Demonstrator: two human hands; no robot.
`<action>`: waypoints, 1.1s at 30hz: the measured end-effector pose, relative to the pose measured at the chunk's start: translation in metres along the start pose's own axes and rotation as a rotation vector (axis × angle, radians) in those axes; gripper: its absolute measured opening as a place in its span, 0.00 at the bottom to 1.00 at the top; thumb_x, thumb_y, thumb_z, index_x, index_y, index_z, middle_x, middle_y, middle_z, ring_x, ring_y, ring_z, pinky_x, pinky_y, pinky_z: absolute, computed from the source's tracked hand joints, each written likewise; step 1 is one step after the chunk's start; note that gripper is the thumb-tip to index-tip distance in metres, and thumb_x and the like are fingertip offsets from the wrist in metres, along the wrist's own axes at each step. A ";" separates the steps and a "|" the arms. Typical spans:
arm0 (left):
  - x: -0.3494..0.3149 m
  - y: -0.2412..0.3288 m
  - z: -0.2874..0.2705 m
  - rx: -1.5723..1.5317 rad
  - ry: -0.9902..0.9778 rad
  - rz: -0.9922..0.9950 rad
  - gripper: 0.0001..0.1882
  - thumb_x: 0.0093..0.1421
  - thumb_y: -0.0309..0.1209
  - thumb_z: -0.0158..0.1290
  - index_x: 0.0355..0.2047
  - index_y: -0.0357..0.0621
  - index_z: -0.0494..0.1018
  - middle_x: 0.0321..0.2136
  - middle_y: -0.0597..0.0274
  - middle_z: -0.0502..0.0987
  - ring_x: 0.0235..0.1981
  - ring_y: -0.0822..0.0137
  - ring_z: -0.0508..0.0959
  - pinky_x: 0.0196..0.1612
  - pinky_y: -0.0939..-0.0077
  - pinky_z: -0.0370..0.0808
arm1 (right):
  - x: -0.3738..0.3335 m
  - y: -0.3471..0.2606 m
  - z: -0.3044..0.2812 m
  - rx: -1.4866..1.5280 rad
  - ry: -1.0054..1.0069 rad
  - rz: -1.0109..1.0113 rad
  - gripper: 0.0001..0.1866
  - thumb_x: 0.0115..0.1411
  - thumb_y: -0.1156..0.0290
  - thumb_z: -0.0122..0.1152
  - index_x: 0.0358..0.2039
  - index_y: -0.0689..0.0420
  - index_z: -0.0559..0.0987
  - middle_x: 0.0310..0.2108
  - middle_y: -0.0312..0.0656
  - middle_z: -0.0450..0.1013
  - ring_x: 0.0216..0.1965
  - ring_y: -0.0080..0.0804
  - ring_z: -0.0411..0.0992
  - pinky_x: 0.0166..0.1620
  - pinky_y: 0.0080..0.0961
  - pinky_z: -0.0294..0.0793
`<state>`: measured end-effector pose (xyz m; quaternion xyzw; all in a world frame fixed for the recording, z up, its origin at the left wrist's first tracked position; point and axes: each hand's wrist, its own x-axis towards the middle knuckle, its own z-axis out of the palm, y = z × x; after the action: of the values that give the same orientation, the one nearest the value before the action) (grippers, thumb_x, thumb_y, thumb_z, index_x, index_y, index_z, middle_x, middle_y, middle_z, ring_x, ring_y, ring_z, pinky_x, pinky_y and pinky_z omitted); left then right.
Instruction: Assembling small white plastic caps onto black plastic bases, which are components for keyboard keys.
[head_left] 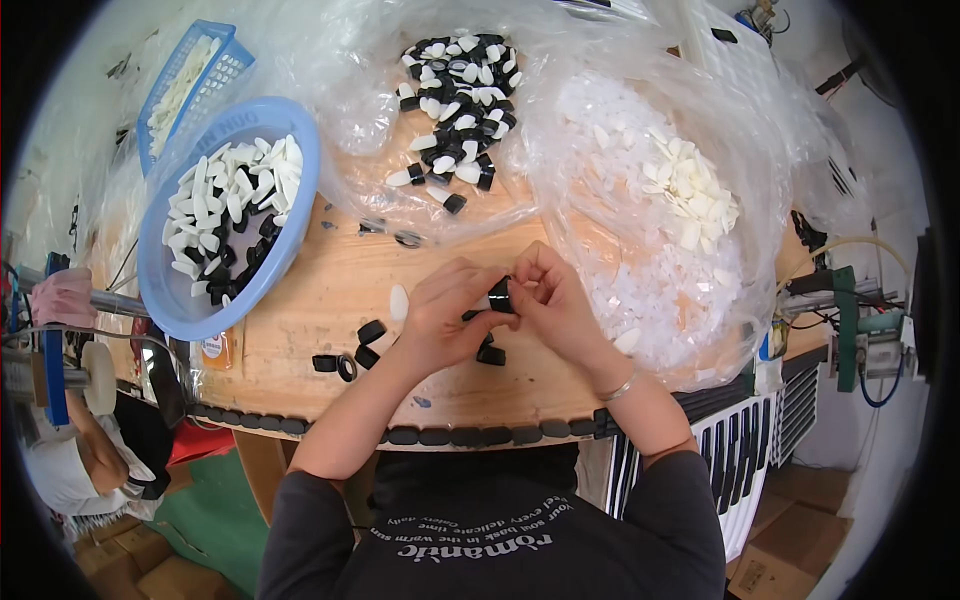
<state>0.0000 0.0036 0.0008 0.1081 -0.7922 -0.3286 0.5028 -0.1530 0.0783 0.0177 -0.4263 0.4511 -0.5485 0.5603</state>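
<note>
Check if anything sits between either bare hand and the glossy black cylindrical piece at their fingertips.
Nothing visible: the left hand pinches the glossy black cylindrical piece, and the right hand touches its right end. Loose black cylindrical pieces lie on the tan wooden tabletop nearby, not in between.

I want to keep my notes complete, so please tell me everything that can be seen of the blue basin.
The basin is light blue, round and wide, with smooth, plastic-looking walls and faint print on the far side. It sits open side up at the left of the table, seemingly tilted rightward, though the lens may cause this. White pieces lie mostly in its far part, black pieces toward the near right. A basket stands beyond; contact is unclear. No hand touches the basin.
</note>
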 end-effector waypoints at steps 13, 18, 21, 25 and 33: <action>-0.010 -0.022 -0.008 0.245 -0.162 -0.035 0.31 0.39 0.27 0.66 0.47 0.41 0.71 0.31 0.55 0.75 0.32 0.55 0.73 0.36 0.63 0.70 | 0.008 0.005 -0.001 -0.156 0.068 0.080 0.15 0.60 0.75 0.56 0.48 0.60 0.72 0.24 0.30 0.68 0.22 0.14 0.67 0.25 0.13 0.67; 0.007 -0.007 -0.021 0.287 0.039 -0.119 0.30 0.44 0.29 0.64 0.50 0.42 0.70 0.30 0.58 0.75 0.33 0.58 0.74 0.38 0.66 0.71 | 0.053 -0.026 -0.022 -0.756 0.027 0.044 0.15 0.57 0.71 0.61 0.44 0.62 0.77 0.19 0.30 0.71 0.22 0.16 0.71 0.24 0.15 0.68; 0.005 -0.018 -0.035 0.435 0.120 -0.258 0.29 0.47 0.29 0.63 0.51 0.40 0.70 0.30 0.58 0.76 0.32 0.59 0.75 0.37 0.67 0.72 | 0.112 -0.041 -0.023 -0.787 0.335 -0.340 0.17 0.54 0.68 0.63 0.41 0.65 0.77 0.20 0.39 0.73 0.20 0.23 0.70 0.24 0.22 0.68; -0.002 -0.041 -0.066 0.654 0.094 -0.595 0.13 0.52 0.26 0.57 0.38 0.38 0.74 0.30 0.50 0.77 0.33 0.53 0.76 0.35 0.61 0.73 | 0.133 -0.036 -0.031 -1.225 0.566 -0.707 0.21 0.57 0.66 0.62 0.47 0.66 0.74 0.28 0.45 0.77 0.24 0.24 0.73 0.28 0.20 0.72; -0.013 -0.078 -0.075 0.662 0.006 -0.543 0.10 0.49 0.17 0.52 0.33 0.36 0.71 0.33 0.44 0.75 0.40 0.45 0.73 0.44 0.56 0.69 | 0.096 -0.003 0.009 -0.902 -0.007 -0.196 0.13 0.51 0.66 0.65 0.32 0.63 0.79 0.28 0.46 0.76 0.26 0.36 0.75 0.32 0.29 0.73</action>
<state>0.0585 -0.0796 -0.0366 0.4692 -0.7962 -0.1767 0.3386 -0.1459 -0.0182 0.0195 -0.6699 0.6004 -0.3463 0.2661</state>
